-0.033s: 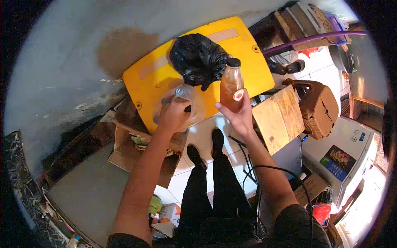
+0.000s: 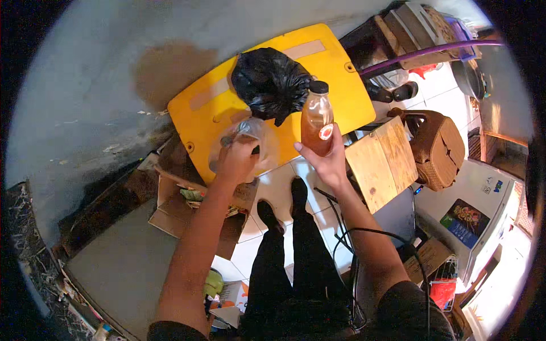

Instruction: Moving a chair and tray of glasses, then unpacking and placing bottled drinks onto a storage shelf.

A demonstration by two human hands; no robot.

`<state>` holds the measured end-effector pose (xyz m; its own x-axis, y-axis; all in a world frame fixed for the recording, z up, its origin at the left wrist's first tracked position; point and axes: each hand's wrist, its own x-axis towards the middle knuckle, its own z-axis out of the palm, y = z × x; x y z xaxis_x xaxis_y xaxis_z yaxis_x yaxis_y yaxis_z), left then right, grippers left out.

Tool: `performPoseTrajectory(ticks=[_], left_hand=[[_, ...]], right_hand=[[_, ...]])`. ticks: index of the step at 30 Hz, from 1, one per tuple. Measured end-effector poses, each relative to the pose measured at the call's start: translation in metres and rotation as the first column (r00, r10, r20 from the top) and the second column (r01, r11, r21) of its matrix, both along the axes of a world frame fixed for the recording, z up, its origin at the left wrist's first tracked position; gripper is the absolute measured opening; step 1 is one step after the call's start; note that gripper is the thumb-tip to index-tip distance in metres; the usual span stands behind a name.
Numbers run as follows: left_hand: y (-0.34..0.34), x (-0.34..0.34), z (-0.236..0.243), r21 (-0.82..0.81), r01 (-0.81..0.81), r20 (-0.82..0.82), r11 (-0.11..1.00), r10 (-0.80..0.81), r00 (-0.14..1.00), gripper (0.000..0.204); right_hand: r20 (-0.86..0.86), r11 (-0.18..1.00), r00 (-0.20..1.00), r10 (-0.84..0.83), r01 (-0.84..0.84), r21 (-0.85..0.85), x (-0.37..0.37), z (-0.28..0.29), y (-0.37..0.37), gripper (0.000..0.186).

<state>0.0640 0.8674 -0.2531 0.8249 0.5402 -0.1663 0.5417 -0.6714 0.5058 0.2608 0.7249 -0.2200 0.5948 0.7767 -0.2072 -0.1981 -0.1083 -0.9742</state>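
Note:
My right hand [image 2: 331, 163] is wrapped round the lower part of a clear bottle [image 2: 317, 122], upright, with a black cap and amber-brown liquid in it. A round white and red label faces me. To its left, my left hand [image 2: 236, 160] is closed on a crumpled, see-through plastic bag [image 2: 265, 139]. Something small and dark shows by those fingers, too little of it to name. Behind both hands a knotted black plastic bag [image 2: 267, 79] rests on the yellow table [image 2: 335, 62].
An open cardboard box [image 2: 165, 213] stands below the table at left. To the right are a wooden board [image 2: 384, 162], a brown woven-pattern plastic stool [image 2: 438, 149] and a white appliance [image 2: 455, 210]. A black cable [image 2: 392, 232] loops over my right forearm.
Hardly anything differs. The whole view has shifted very slightly, and both hands keep their holds.

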Motion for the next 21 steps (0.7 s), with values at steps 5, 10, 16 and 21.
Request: performPoseTrajectory(ticks=[5, 10, 16, 21], left_hand=[[-0.008, 0.006, 0.05, -0.078, -0.225, -0.294, 0.971, 0.193, 0.936, 0.037], [-0.009, -0.022, 0.099, 0.171, -0.268, 0.031, 0.948, 0.266, 0.963, 0.032], [-0.026, -0.025, 0.223, -0.027, -0.404, 0.423, 0.914, 0.376, 0.824, 0.03], [-0.034, -0.052, 0.316, -0.367, -0.255, 0.741, 0.895, 0.447, 0.501, 0.037]], right_hand=[[0.089, 1.0, 0.996, -0.016, 0.018, -0.015, 0.012, -0.011, -0.021, 0.057], [0.021, 0.999, 1.0, 0.005, -0.005, 0.043, 0.01, 0.016, -0.028, 0.055], [0.099, 0.989, 0.993, 0.06, -0.073, 0.13, 0.009, 0.076, -0.049, 0.059], [0.086, 0.93, 0.971, 0.223, -0.238, 0.279, -0.025, 0.179, -0.054, 0.074]])
